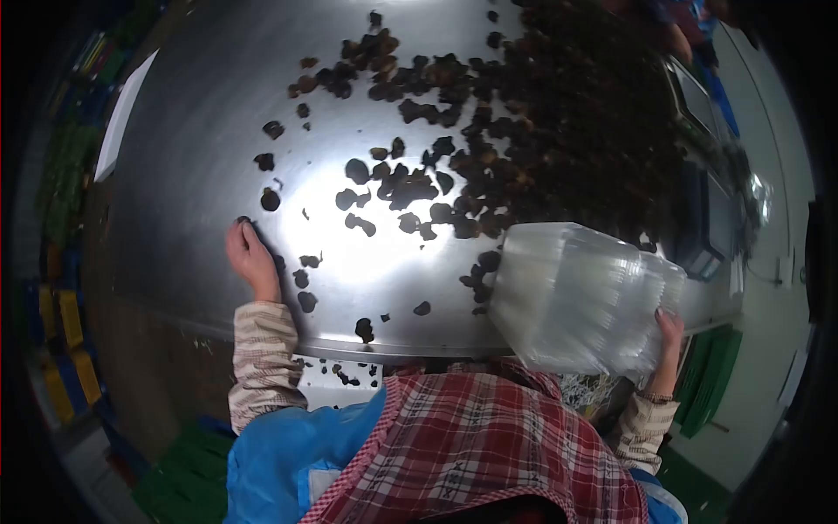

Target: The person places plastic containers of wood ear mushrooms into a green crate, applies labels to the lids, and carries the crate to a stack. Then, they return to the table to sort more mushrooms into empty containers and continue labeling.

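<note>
My left hand [250, 262] is over the left side of the shiny metal table [192, 175]. Its fingers are pinched together, with a small dark piece [243, 220] showing at the fingertips. On the right, my right hand [669, 336] grips the outer edge of a stack of clear plastic trays [585, 293], held tilted over the table's near edge. Dark, irregular pieces that look like dried mushrooms [406, 188] lie scattered between my hands. They thicken into a large pile [576, 131] at the right, partly covered by the trays.
Grey-blue bins [703, 223] stand along the table's right edge. Another person [685, 31] is partly visible at the top right. Below the near edge is a white surface [327, 384] with dark bits. Yellow and blue crates [70, 341] sit at far left, a green crate [711, 380] at right.
</note>
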{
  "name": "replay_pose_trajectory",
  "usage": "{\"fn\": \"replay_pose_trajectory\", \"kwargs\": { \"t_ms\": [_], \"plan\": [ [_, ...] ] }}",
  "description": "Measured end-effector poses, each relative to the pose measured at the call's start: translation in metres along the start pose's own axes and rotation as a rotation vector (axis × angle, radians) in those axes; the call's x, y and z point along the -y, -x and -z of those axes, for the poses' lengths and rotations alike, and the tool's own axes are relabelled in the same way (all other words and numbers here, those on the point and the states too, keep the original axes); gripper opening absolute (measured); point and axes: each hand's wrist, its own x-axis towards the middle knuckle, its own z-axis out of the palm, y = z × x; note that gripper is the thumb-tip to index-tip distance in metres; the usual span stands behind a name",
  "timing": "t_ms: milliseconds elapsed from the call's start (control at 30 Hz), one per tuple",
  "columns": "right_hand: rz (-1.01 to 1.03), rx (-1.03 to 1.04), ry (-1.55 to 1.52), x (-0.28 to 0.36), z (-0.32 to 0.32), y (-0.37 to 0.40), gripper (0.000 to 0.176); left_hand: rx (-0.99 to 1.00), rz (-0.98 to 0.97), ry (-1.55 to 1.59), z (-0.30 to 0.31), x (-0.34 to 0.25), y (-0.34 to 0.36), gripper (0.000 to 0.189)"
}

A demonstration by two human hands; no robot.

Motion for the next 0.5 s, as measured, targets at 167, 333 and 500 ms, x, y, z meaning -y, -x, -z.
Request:
{"fn": "replay_pose_trajectory", "kwargs": {
  "t_ms": [167,333,500],
  "plan": [
    [-0.122,0.026,-0.231,0.029,-0.018,0.013,0.058,0.103,0.094,0.300,-0.058,-0.090,0.037,0.017],
    [-0.129,-0.001,-0.262,0.052,-0.025,0.023,0.060,0.350,0.008,0.472,-0.127,-0.192,0.078,0.018],
    [-0.109,0.027,-0.184,0.043,-0.020,0.024,0.059,0.687,-0.093,0.793,-0.115,-0.242,0.084,0.025]
  ]
}}
